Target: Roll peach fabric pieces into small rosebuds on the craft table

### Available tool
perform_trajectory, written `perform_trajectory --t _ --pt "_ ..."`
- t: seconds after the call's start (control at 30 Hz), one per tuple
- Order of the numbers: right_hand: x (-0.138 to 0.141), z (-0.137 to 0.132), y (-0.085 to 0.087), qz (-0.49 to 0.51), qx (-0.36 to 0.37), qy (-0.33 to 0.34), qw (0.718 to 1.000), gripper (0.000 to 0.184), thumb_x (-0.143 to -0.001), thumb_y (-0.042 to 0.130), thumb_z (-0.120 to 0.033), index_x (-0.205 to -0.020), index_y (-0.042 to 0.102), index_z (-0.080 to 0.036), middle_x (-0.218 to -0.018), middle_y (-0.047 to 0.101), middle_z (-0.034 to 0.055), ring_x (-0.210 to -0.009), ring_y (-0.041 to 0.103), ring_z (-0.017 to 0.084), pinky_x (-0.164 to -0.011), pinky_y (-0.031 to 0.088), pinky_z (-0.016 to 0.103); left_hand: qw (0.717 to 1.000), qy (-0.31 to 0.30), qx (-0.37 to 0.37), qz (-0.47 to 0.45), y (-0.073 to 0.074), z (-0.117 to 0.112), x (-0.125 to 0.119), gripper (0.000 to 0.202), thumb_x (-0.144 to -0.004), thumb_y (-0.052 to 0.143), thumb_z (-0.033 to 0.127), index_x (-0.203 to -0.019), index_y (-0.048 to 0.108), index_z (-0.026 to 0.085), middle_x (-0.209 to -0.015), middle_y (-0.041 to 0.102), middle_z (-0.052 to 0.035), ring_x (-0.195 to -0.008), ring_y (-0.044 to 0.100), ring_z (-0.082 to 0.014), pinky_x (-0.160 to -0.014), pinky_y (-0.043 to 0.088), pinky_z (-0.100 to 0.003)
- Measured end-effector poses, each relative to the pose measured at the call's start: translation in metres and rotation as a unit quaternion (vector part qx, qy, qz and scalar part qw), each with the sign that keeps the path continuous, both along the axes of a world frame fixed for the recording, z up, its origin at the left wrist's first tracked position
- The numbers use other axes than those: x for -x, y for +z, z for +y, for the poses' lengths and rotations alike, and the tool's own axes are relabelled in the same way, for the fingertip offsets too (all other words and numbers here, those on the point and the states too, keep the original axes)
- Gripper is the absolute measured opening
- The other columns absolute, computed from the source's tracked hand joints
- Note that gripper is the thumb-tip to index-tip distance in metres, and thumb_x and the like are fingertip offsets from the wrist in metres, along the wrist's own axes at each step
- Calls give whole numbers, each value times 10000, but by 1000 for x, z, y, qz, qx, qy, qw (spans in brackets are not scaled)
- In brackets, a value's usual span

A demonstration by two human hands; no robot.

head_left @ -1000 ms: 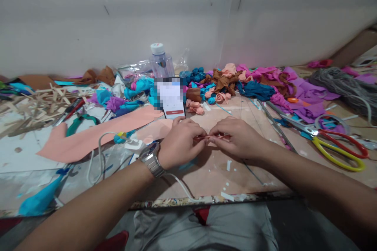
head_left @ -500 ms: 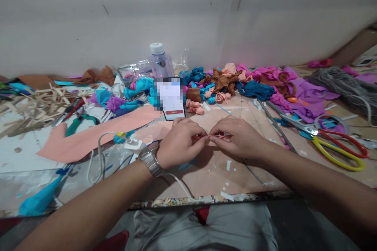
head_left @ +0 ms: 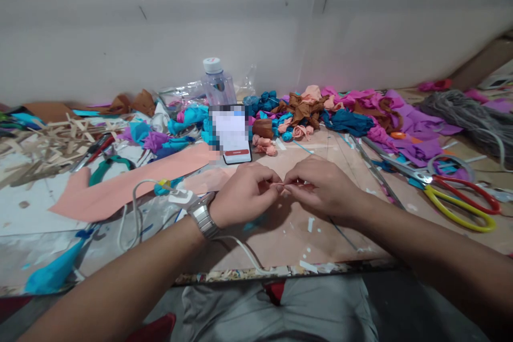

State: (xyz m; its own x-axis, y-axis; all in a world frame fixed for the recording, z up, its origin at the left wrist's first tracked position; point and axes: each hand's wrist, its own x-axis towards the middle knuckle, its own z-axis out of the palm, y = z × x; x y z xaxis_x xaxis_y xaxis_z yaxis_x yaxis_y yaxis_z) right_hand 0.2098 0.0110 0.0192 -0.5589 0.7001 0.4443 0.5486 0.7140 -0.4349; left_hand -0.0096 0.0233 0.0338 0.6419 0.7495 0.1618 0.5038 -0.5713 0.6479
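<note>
My left hand (head_left: 243,195) and my right hand (head_left: 320,186) meet at the middle of the table, fingers pinched together on a thin peach paper strip (head_left: 289,184) held between them just above the surface. A metal watch (head_left: 202,215) sits on my left wrist. A long peach paper sheet (head_left: 120,187) lies flat to the left of my hands. A phone (head_left: 235,133) stands propped just beyond them.
Crumpled blue, pink, brown and purple paper flowers (head_left: 304,109) pile along the wall. A water bottle (head_left: 216,83) stands behind the phone. Red and yellow scissors (head_left: 457,197) lie right, wooden sticks (head_left: 52,141) and green pliers (head_left: 110,165) left, grey yarn (head_left: 473,117) far right.
Both hands stay pinched on the strip and have drawn slightly closer together; the view shifted a little. Nothing else moved.
</note>
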Motion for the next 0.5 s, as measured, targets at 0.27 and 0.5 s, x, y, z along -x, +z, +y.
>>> perform_trajectory --t 0.27,0.5 --pt "1 -1 4 -5 63 -32 997 123 -919 659 -302 -912 723 -198 -825 737 16 -759 630 162 -760 409 293 998 25 -42 40 2 1 1 213 -936 607 329 -851 758 206 -776 710 -26 -803 601 -189 -763 414 -317" --pt "-2 1 3 -8 76 -31 997 144 -920 631 -292 -864 720 -193 -779 717 13 -720 606 155 -726 392 283 998 29 -33 34 4 2 1 256 -949 580 357 -854 756 198 -782 715 -22 -779 601 -179 -733 416 -309"
